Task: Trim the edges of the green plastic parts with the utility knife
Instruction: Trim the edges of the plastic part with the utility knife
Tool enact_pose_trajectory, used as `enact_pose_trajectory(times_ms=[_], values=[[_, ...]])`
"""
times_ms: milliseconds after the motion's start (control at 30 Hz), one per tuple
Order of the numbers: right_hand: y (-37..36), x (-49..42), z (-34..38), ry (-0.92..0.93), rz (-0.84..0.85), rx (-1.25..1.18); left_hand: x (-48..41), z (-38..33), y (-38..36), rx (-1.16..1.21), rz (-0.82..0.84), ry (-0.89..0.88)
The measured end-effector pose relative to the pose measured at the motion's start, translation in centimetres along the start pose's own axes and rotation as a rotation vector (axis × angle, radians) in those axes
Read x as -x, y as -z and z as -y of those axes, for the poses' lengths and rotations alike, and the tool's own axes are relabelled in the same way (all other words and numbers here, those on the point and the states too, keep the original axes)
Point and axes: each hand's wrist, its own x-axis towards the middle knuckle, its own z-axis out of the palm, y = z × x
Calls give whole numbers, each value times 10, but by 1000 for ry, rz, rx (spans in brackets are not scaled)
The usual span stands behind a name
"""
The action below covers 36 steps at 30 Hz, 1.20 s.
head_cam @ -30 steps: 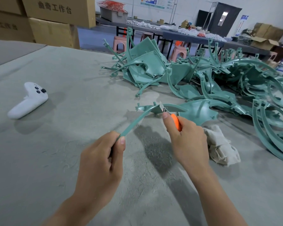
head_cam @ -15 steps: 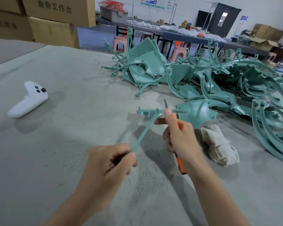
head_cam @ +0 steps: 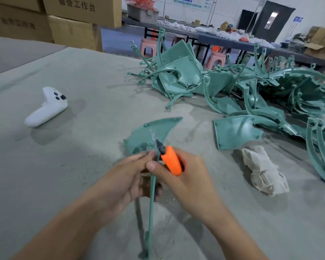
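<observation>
So the green plastic part (head_cam: 152, 135) is up off the table (head_cam: 45, 175) near the middle, fan-shaped end pointing away and its long thin stem running back toward the camera. The left hand (head_cam: 123, 178) has its fingers curled round the stem. The right hand (head_cam: 189, 182) is wrapped round the orange utility knife (head_cam: 172, 160), thumb on the stem, blade against the fan part. Just right of that sits a crumpled cloth (head_cam: 264, 170), and further right a big pile of green parts (head_cam: 251, 91). A white controller (head_cam: 47, 107) lies off to the left. Far back, 1 grey crate (head_cam: 142, 13) holds red wiry stuff, plus closed cardboard boxes (head_cam: 73, 19) at far left.
</observation>
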Motion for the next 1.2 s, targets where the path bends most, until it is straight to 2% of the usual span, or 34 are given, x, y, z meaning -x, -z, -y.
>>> enact_pose_trajectory(times_ms=[67,200,267,433,567,733,967,1200], values=[[-2,2,1,32,-3,75,2,-1,-1,85,3,28],[2,0,1,23,-193,101,3,3,-10,220,30,65],[3,1,0,8,-235,126,0,7,-17,232,-2,75],[9,-2,-6,11,-267,305,-1,9,-17,405,-46,-2],[8,-2,-11,-20,-165,463,1,4,-10,547,-34,-51],[0,-1,-9,-2,-126,484,5,4,-13,420,-79,-126],[6,-5,-13,-27,-185,457,10,2,-22,247,-134,-204],[5,-3,-10,6,-151,450,12,3,-22,210,-130,-194]])
